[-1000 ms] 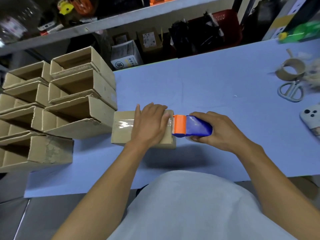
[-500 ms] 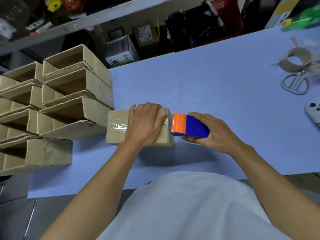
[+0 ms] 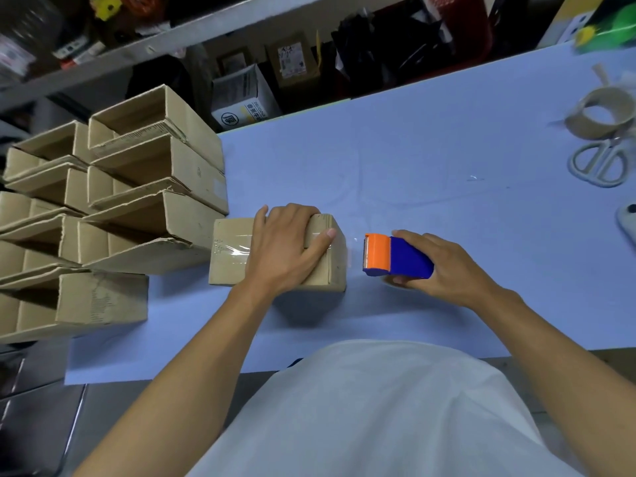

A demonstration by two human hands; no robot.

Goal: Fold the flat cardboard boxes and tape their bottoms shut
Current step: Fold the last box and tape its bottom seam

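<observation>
The left hand [image 3: 285,247] lay palm down on top of a small cardboard box [image 3: 229,254], its fingers curled over the far edge and the thumb stretched along the top toward the right end, gripping it. A strip of clear tape [image 3: 230,251] ran along the box's top, showing just left of that hand. The box sat on the blue table [image 3: 430,160]. Just right of the box, apart from it, the right hand [image 3: 447,270] grasped a tape dispenser [image 3: 395,258], blue in the body and orange at the end facing the box, with the fingers wrapped around the blue part. To the left of the left hand, a stack of folded boxes [image 3: 113,208] lay with their openings showing. Far off beyond the right hand lay a tape roll [image 3: 599,115] and scissors [image 3: 600,161].
</observation>
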